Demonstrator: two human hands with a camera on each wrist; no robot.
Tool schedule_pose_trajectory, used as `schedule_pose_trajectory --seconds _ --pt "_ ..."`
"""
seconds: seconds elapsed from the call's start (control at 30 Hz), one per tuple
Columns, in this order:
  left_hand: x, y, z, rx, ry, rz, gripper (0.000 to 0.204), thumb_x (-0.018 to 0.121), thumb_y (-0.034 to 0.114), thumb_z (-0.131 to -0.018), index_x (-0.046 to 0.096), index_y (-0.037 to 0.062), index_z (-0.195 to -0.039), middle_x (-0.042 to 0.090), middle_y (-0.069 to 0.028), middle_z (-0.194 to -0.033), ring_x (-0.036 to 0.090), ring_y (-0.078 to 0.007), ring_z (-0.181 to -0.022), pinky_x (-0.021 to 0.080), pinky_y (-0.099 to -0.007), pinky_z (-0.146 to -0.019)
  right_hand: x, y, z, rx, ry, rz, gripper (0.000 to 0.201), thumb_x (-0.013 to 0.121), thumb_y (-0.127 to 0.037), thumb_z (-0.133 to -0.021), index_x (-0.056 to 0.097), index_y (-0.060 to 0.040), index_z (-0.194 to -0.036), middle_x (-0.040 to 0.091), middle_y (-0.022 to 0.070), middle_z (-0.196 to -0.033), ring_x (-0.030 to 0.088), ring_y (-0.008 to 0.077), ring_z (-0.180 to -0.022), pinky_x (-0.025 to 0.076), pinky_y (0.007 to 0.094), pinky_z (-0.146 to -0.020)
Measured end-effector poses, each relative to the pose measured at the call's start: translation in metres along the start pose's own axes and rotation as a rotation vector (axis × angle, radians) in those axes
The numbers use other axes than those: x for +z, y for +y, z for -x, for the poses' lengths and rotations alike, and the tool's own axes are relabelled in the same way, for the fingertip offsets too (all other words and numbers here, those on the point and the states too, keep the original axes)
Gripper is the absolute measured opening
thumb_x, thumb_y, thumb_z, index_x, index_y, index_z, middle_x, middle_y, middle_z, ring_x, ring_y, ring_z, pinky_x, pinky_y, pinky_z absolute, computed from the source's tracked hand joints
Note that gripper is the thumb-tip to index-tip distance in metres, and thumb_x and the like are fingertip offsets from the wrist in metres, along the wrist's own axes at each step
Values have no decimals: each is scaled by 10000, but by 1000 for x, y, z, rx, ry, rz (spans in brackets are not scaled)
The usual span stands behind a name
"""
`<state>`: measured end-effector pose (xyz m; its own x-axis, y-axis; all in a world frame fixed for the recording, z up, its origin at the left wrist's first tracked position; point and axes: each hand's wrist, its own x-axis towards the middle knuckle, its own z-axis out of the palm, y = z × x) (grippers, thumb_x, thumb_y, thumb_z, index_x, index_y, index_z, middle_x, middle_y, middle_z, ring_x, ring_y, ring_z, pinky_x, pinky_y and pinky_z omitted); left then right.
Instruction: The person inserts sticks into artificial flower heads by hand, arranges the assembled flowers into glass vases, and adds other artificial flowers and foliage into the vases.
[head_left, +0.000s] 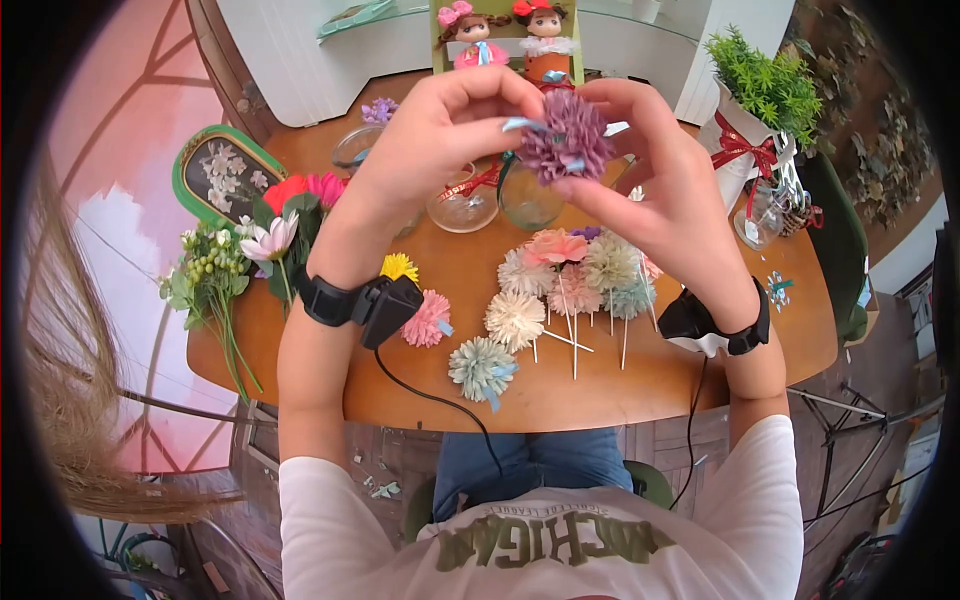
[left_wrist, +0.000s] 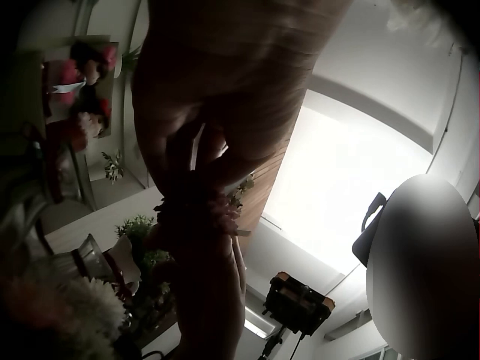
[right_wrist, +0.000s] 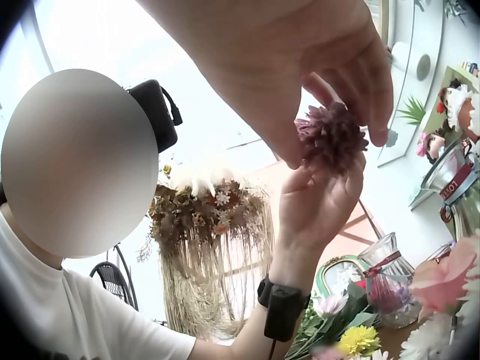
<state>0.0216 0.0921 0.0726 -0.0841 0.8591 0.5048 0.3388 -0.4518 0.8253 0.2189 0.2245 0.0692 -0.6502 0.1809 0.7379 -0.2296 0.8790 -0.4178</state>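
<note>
Up over the table, both hands hold a purple artificial flower head (head_left: pixel 565 138), dark mauve in the right wrist view (right_wrist: pixel 331 139). My left hand (head_left: pixel 440 130) pinches at its left edge with thumb and fingers, beside a light blue strip (head_left: pixel 522 124). The right hand (head_left: pixel 665 165) curls round its other side, thumb below and fingers above. Small blue pieces show among the petals. In the left wrist view the flower head (left_wrist: pixel 196 210) is dark, largely covered by fingers. Below lie a blue-green flower head (head_left: pixel 482 368), a cream one (head_left: pixel 515 320) and a pink one (head_left: pixel 428 318).
White-stemmed flowers (head_left: pixel 575 280) lie in a bunch at the table's middle. Glass jars (head_left: pixel 463 210) stand behind, one with a red ribbon. Long-stemmed flowers (head_left: pixel 225 280) and a green-framed board (head_left: pixel 222 172) are at left; a potted plant (head_left: pixel 765 90) is at right.
</note>
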Motion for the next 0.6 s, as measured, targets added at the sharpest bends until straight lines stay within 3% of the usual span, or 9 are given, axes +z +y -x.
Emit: schedule_pose_trajectory --seconds 0.03,0.1,0.17,0.23,0.37,0.43,0.5,0.57,0.6 --pt "4 -1 -2 2 -9 -2 160 606 -3 -910 660 16 -1060 644 -57 -1166 604 -134 -1121 493 -319 -1000 1 2 0 -46 10 -25 541 840 -167 -763 574 -42 -1217 690 124 -1103 703 253 -879 559 372 -727" --pt "11 1 -3 43 100 101 137 642 53 -924 670 10 -1052 674 -20 -1060 644 -102 -1017 519 -292 -920 -1 1 0 -46 24 23 527 814 -97 -741 570 -41 -1206 683 124 -1102 702 273 -885 566 378 -736" --pt "15 13 0 -48 128 159 273 682 167 -942 633 8 -1158 657 -36 -1094 640 -123 -1050 520 -309 -933 -2 3 -1 -130 77 78 490 785 -45 -741 566 -40 -1179 675 118 -1055 700 263 -875 566 359 -708" --pt "19 17 2 -120 112 303 404 597 273 -995 557 33 -1318 608 -72 -1250 589 -171 -1192 501 -346 -992 -2 0 0 -113 80 70 478 774 -26 -740 563 -38 -1168 669 115 -1040 699 260 -871 563 349 -691" --pt "32 20 2 -163 73 155 503 668 278 -966 525 28 -1378 595 -71 -1284 576 -174 -1213 491 -343 -1006 -1 -2 3 -99 64 65 464 765 -2 -737 554 -30 -1149 660 109 -1025 695 252 -862 556 327 -650" --pt "34 15 1 7 29 -27 562 789 253 -903 529 17 -1341 633 -61 -1189 615 -136 -1099 543 -297 -865 -1 -5 4 -70 64 43 466 766 -15 -741 554 -29 -1155 661 111 -1025 693 256 -858 556 339 -661" --pt "35 21 3 -79 39 54 585 814 200 -878 526 13 -1351 632 -60 -1206 607 -139 -1108 540 -278 -868 -1 -4 3 -39 64 18 468 768 -28 -745 555 -28 -1162 661 112 -1025 691 261 -855 556 352 -672" --pt "34 22 5 -46 61 30 561 763 123 -877 527 14 -1374 605 -77 -1285 584 -162 -1194 481 -326 -1036 -3 0 2 -68 54 70 470 771 -66 -754 566 -27 -1176 661 116 -1023 686 264 -845 551 379 -707" --pt "33 21 5 -45 62 30 561 763 123 -877 527 14 -1374 605 -77 -1285 584 -162 -1194 481 -326 -1036 -4 -1 2 -69 54 69 470 771 -66 -754 566 -27 -1176 661 116 -1023 686 264 -845 551 379 -707"
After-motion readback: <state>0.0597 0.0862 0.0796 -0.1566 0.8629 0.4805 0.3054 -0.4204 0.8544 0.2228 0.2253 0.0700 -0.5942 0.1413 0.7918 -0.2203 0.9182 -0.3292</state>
